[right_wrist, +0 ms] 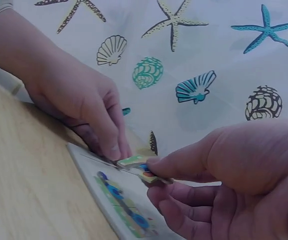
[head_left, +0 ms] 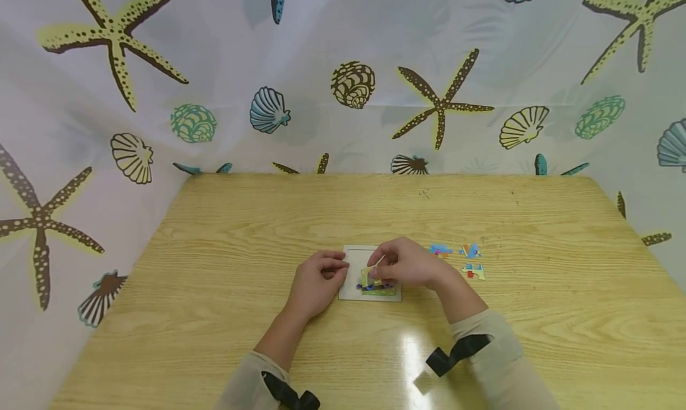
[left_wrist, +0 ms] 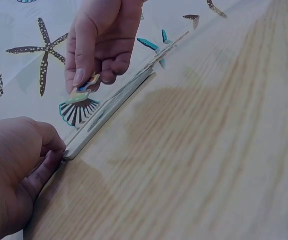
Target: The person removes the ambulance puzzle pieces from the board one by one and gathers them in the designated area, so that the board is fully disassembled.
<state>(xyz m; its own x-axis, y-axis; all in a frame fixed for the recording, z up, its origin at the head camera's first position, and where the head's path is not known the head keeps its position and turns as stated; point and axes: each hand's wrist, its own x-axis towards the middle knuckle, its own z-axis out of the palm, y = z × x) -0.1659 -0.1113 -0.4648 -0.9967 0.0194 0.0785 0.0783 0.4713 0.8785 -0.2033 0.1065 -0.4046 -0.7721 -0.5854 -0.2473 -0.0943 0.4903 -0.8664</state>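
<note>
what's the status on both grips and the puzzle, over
Left grip touching puzzle board at its left edge. Right grip pinching puzzle piece above the partly filled board. Loose pieces on table, right of board.

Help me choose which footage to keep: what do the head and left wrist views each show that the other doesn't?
Head only: three loose puzzle pieces right of the board, black wrist straps.
Left wrist only: a low, side-on look at the board's edge.
Both: the left hand touching the board, the right hand pinching another piece, the table, the patterned cloth.
</note>
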